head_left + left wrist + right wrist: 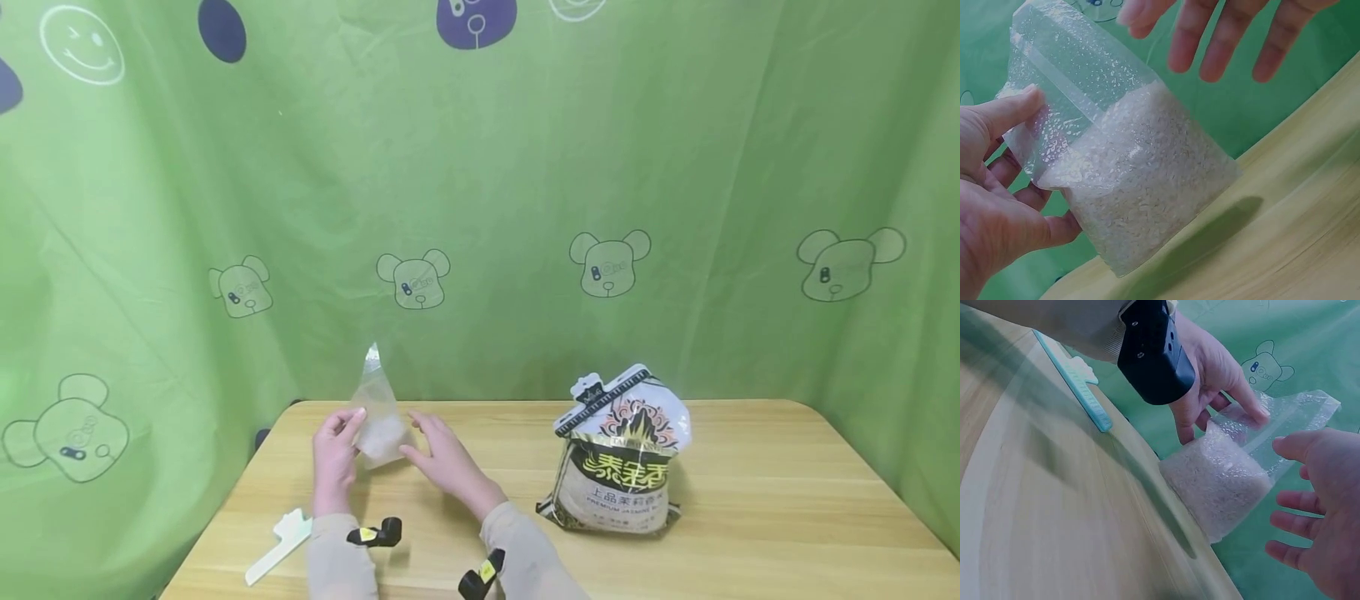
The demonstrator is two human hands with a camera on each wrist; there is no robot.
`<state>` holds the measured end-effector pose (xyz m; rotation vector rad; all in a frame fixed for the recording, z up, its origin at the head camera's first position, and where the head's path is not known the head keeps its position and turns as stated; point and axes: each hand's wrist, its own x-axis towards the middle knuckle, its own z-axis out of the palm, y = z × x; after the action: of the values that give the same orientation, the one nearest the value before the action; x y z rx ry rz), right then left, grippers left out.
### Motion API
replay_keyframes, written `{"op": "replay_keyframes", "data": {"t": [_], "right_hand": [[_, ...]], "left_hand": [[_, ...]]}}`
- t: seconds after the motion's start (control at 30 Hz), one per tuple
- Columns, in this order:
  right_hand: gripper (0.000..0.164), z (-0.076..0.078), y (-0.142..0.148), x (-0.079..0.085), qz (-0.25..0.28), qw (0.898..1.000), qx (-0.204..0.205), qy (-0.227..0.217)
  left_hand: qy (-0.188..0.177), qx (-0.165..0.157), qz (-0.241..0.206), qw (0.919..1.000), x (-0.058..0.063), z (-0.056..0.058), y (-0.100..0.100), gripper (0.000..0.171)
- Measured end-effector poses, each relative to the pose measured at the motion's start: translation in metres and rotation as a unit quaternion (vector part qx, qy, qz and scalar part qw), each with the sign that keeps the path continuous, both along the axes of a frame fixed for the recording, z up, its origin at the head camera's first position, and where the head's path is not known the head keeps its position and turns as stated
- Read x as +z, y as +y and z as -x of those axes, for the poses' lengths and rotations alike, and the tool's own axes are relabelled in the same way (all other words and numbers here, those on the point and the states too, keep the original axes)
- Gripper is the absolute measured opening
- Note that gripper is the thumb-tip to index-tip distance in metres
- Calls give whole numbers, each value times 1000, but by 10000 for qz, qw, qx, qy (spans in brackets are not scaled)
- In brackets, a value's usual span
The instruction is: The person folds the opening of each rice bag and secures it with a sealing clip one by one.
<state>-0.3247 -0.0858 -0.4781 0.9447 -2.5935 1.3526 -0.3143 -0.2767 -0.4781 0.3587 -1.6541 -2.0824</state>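
A clear plastic bag of white rice [1147,169] is tilted just above the table, its lower part full and its upper part slack. My left hand [335,454] pinches the bag's left side between thumb and fingers, as the left wrist view shows closely. On the bag's other side is my right hand [448,462], its fingers spread and slightly bent, holding nothing. In the right wrist view the right thumb [1294,447] comes near the bag's upper film; whether it touches cannot be told.
A white and pale-teal bag clip [281,546] lies at the table's left front. To the right stands a larger printed rice bag [618,483], its folded top held by a black-and-white clip [603,400]. Behind the wooden table [787,500] hangs a green curtain [510,167].
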Motion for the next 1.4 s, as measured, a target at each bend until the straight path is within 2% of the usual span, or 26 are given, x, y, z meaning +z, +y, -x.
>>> {"op": "replay_keyframes", "data": {"t": [0.1,0.23,0.33,0.53,0.63,0.9,1.17,1.4], "right_hand": [[59,0,2,1,18,10000,-10,7],[59,1,3,2,106,9999,-20,100],[57,2,5,2,223,9996,-45,142],[51,4,10,4,511,9986,-152,-14],[46,5,12,4,690,9972,-276,-75],[32,6,15,6,1091,9906,-781,264],[22,6,23,7,1189,9846,-1083,694],[22,6,28,8,1426,9824,-1119,449]], "left_hand": [[34,-87,-35,10000,1,2,5,5],[106,-159,-17,9998,1,4,10,12],[113,-204,65,9997,2,6,13,11],[20,-349,53,9994,7,6,21,12],[-55,-412,53,9991,9,6,25,5],[-17,-670,31,9977,13,10,39,5],[-2,-897,63,9959,16,11,50,2],[50,-967,-4,9953,18,9,57,5]]}}
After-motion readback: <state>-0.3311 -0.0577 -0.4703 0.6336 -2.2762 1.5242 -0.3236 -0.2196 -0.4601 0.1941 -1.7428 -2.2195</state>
